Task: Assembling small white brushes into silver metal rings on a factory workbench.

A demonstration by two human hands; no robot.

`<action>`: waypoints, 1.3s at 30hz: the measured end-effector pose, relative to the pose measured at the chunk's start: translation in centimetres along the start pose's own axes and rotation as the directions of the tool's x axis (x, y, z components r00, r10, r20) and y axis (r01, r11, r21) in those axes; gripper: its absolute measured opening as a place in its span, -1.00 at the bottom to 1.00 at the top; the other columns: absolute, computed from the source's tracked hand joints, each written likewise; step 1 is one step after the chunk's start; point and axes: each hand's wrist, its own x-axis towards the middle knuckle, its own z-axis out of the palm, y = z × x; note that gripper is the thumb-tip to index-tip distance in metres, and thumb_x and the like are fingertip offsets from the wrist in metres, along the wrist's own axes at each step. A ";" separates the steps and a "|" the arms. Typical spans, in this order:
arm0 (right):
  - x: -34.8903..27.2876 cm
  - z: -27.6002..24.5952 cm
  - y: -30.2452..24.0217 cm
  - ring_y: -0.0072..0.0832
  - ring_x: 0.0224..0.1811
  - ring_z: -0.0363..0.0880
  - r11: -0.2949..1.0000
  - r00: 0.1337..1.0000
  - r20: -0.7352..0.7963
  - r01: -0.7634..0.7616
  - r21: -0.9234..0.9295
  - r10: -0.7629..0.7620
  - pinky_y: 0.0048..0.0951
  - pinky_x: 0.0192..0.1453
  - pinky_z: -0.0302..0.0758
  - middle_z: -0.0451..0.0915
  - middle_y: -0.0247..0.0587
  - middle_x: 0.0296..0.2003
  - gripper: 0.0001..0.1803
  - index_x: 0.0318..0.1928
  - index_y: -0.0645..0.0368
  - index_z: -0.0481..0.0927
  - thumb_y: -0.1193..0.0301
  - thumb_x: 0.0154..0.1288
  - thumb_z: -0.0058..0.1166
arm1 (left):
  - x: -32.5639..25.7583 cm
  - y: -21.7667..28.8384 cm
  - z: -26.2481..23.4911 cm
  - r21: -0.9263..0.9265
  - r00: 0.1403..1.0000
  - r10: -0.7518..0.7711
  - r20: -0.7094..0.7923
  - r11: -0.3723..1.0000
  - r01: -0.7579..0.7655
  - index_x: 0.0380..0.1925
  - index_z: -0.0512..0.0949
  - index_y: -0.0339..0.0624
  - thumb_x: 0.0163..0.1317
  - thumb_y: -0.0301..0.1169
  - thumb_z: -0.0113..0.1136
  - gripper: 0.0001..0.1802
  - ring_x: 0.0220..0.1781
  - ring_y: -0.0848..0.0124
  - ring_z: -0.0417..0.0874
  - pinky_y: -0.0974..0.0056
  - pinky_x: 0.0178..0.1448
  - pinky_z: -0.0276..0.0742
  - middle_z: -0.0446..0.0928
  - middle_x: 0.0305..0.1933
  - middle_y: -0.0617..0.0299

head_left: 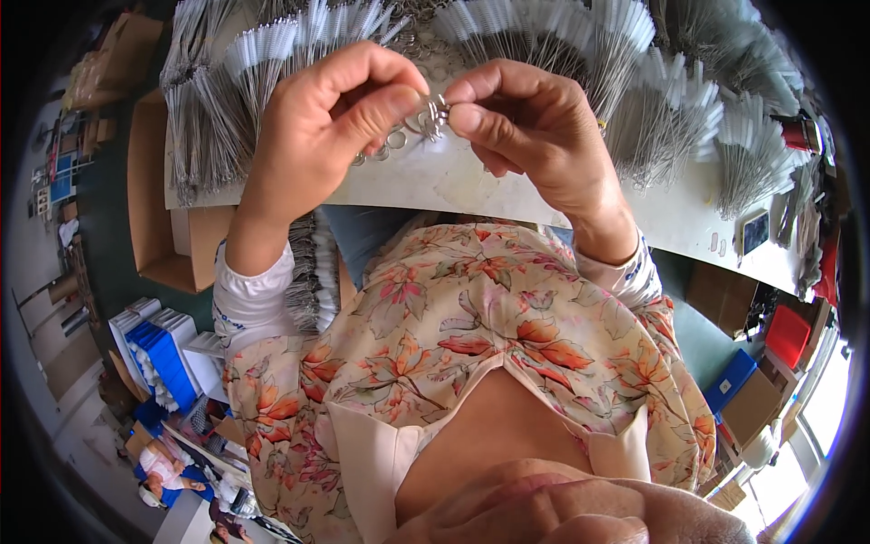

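The head view looks down on a pale table (399, 188) whose front edge bows across the picture just before the person's floral-clad torso (489, 299); both forearms reach over that edge. A strip of bare tabletop lies between the two wrists, widest under the hands, and gives them room toward the body. To the sides and behind, room is tighter: a left bundle of wire brushes (204, 127) stands close by the left hand (313, 131), more brushes (535, 32) line the far side, and a right bundle (666, 118) lies just beyond the right hand (548, 118). A dark flat device (754, 233) rests near the right edge, and an open cardboard box (149, 190) sits past the left end.

The small metal rings (436, 118) are held up between the hands over the tabletop, the left thumb and forefinger pinching one side, the right thumb and forefinger the other. They look silvery, shiny and thin, bunched together; whether they are linked is hard to tell at this size. Loose rings (396, 140) lie below.
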 end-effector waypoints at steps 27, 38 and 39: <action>1.3 4.0 3.9 -0.66 -0.45 0.52 0.903 0.918 0.080 0.396 -0.169 -0.388 -0.63 -0.36 0.50 0.54 -0.29 -0.38 -0.90 -0.30 0.28 0.57 0.59 0.12 0.16 | -3.8 -3.0 2.4 -0.576 0.896 0.088 -0.434 0.738 -0.352 -0.28 0.53 -0.34 0.27 -0.43 -0.01 -0.80 -0.07 0.28 0.56 0.26 0.14 0.35 0.58 -0.22 0.05; 1.5 1.9 7.4 -0.56 -0.25 0.55 0.903 0.978 0.150 0.191 -0.385 -0.143 -0.58 -0.08 0.45 0.58 -0.26 -0.31 -0.82 -0.22 0.33 0.54 0.62 0.12 0.13 | -13.8 1.4 -7.3 -0.028 0.961 0.011 -0.277 0.999 -0.020 -0.33 0.48 -0.38 0.29 -0.46 -0.03 -0.83 -0.39 0.48 0.56 0.44 -0.27 0.48 0.53 -0.34 0.15; 1.3 1.8 7.8 -0.59 -0.27 0.53 0.919 0.989 0.126 0.117 -0.376 -0.075 -0.60 -0.10 0.44 0.58 -0.28 -0.34 -0.84 -0.23 0.34 0.54 0.62 0.12 0.12 | -14.9 1.0 -8.3 0.182 0.982 0.003 -0.191 0.983 0.033 -0.35 0.49 -0.34 0.30 -0.46 -0.07 -0.82 -0.39 0.51 0.55 0.45 -0.27 0.46 0.52 -0.35 0.20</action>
